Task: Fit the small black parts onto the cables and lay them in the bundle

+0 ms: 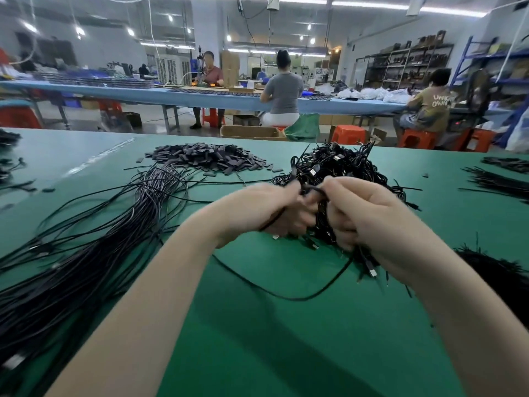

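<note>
Together, the left hand (269,209) and right hand (369,216) curl their fingers around one black cable (310,189), pinched between them above the table's (286,325) middle. Just behind lies the tangled cable heap (337,167); the small black parts (209,159) pile toward the far edge, and the long bundle (86,242) runs along the left side.

You are sitting at a green counter (257,325) in a workshop. Ceiling strip lights (372,5) are glowing overhead, three people are working at a long blue bench (171,96), orange stools (347,134) are standing behind them, and shelving (406,64) is lining the right wall.
</note>
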Motion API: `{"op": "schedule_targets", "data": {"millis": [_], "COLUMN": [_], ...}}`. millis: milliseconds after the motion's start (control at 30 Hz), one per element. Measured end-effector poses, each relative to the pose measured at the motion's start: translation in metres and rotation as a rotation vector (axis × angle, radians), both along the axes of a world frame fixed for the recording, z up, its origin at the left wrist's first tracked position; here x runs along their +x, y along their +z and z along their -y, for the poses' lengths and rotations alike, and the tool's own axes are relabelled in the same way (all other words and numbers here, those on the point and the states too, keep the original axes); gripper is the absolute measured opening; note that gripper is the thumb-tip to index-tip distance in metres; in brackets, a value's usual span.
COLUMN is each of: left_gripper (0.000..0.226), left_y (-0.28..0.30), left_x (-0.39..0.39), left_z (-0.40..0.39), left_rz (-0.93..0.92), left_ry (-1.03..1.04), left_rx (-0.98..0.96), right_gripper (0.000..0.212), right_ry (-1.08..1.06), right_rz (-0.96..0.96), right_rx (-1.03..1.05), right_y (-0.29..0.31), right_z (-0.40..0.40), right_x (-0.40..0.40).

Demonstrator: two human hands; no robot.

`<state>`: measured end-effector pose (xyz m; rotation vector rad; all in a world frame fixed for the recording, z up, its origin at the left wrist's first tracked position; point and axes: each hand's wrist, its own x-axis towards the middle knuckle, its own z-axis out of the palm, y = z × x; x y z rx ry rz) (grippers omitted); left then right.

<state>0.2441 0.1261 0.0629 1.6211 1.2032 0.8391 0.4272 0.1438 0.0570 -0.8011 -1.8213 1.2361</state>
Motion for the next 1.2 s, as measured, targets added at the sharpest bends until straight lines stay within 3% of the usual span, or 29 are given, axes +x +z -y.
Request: {"op": "schedule_targets", "data": {"millis": [67,133,200,267,333,400,467,533,600,700,800,900,967,1033,1067,1100,1133,1200], "left_gripper": [0.05,0.054,0.055,0.051,0.047,0.046,0.047,0.043,0.039,0.044,0.05,0.045,0.042,0.045,0.047,0.048,0.048,0.046], "left_y": [0.005,0.016,0.024,0.029,0.032,0.03,0.019,0.009,0.002,0.01,0.019,0.025,0.022,0.013,0.008,0.004,0.0,-0.003], "left_x": [0.001,-0.007,-0.016,-0.03,-0.044,-0.049,-0.042,-0.025,-0.013,-0.012,-0.019,-0.034,-0.039,-0.035,-0.03,-0.023,-0.015,-0.005], "left_z": [-0.004,-0.004,0.005,0.018,0.029,0.03,0.02,0.008,-0.001,-0.004,0.005,0.015,0.018,0.015,0.011,0.006,0.002,-0.005], "left_rz": [0.414,0.779,0.947,0.865,0.546,0.078,-0.188,-0.136,0.199,0.664,0.852,0.773,0.386,-0.132,-0.275,-0.302,-0.212,0.165], "left_ry": [0.113,0.081,-0.008,-0.111,-0.308,-0.428,-0.29,-0.077,0.032,0.054,-0.042,-0.234,-0.312,-0.288,-0.242,-0.17,-0.077,0.064], "left_rx": [0.058,0.081,0.111,0.148,0.101,-0.034,-0.101,-0.032,0.011,0.078,0.121,0.098,0.021,-0.056,-0.075,-0.066,-0.047,-0.048], "right_gripper": [0.03,0.028,0.031,0.038,0.043,0.048,0.049,0.038,0.029,0.029,0.03,0.036,0.043,0.048,0.047,0.043,0.039,0.034], "right_ry": [0.151,0.341,0.439,0.308,0.034,-0.188,-0.286,-0.235,-0.069,0.21,0.253,0.039,-0.206,-0.377,-0.406,-0.396,-0.347,-0.181], "right_rz": [-0.071,-0.045,0.137,0.329,0.381,0.292,0.121,0.002,-0.009,0.028,0.212,0.444,0.413,0.247,0.159,0.077,0.009,-0.034], "right_rx": [-0.035,-0.117,-0.181,-0.152,-0.054,0.079,0.191,0.265,0.279,0.051,-0.133,-0.128,-0.01,0.122,0.165,0.191,0.21,0.243], "right_y": [-0.007,-0.021,-0.038,-0.048,-0.048,-0.038,-0.024,-0.012,-0.013,-0.033,-0.062,-0.077,-0.073,-0.054,-0.042,-0.03,-0.02,-0.01], "right_z": [0.01,0.012,0.007,-0.004,-0.015,-0.021,-0.017,-0.005,0.006,0.006,-0.014,-0.035,-0.041,-0.039,-0.034,-0.027,-0.019,0.002], "right_x": [-0.012,-0.023,-0.027,-0.025,-0.019,-0.01,-0.006,-0.009,-0.02,-0.034,-0.029,-0.014,-0.007,-0.004,-0.005,-0.007,-0.01,-0.02]}}
